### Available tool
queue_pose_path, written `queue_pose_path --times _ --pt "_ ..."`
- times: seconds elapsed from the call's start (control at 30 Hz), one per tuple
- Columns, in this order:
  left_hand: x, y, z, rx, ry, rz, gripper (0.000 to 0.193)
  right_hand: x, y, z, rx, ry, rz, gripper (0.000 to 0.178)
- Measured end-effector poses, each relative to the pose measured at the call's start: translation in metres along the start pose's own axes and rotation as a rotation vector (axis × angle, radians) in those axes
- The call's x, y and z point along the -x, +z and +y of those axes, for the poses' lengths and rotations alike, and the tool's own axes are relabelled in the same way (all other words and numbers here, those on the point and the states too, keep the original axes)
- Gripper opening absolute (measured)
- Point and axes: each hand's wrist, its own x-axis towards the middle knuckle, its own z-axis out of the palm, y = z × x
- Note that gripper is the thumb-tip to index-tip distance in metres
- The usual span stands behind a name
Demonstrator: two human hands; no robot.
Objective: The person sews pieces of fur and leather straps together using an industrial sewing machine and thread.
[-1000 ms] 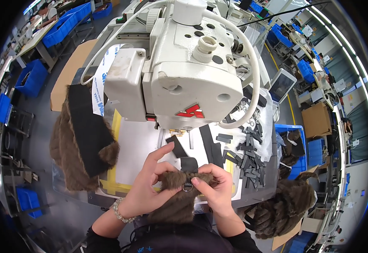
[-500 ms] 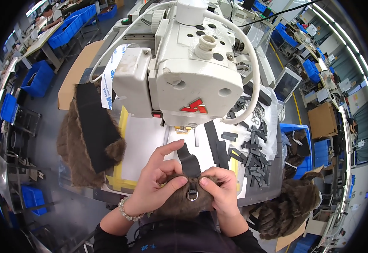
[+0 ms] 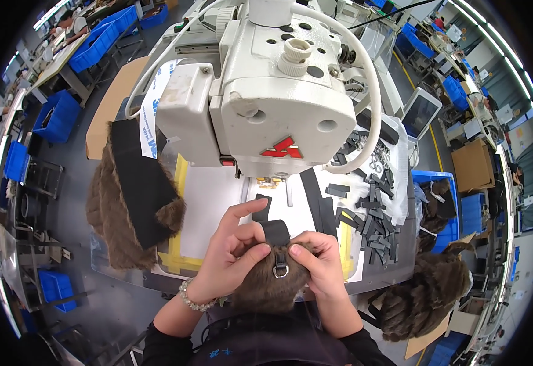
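Between my two hands is a piece of brown faux fur (image 3: 263, 291), held near the table's front edge. A short black strap loop with a silver D-ring (image 3: 281, 271) sits on its upper part. My left hand (image 3: 235, 251) pinches the fur's upper edge with thumb and fingers, left of the ring, its index finger stretched out. From the right, my right hand (image 3: 320, 259) pinches the same edge between thumb and bent fingers. A wide black strap (image 3: 275, 230) rises from that edge, curving away toward the sewing machine (image 3: 285, 122), whose head stands just beyond.
Fur with a black panel (image 3: 135, 183) lies on the left. Several short black strips (image 3: 376, 226) and metal rings (image 3: 377, 163) lie on the right. More fur (image 3: 425, 293) is at the lower right, near a blue bin (image 3: 453, 213). A screen (image 3: 421, 113) stands behind.
The black strap above the fur now bends more sharply. Both hands keep their pinch on the edge, with the ring between them. The whole view has shifted slightly.
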Motion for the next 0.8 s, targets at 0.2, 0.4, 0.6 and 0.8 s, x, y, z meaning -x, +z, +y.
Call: queue_pose_path --times 0.2,0.4,0.6,0.8 --pt "-0.002 -0.002 0.003 -0.086 0.029 0.043 0.061 0.003 -0.006 0.01 0.134 0.065 0.04 0.021" --pt "0.006 -0.023 -0.001 -0.064 0.224 -0.007 0.072 0.009 -0.002 0.012 0.927 -0.738 0.038 0.022" --pt "0.014 -0.04 -0.007 -0.012 0.514 -0.07 0.065 0.015 0.003 0.004 1.279 -1.249 -0.019 0.018" --pt "0.018 -0.029 -0.006 -0.074 0.372 0.196 0.06 0.03 0.003 0.006 0.974 -0.82 -0.008 0.019"
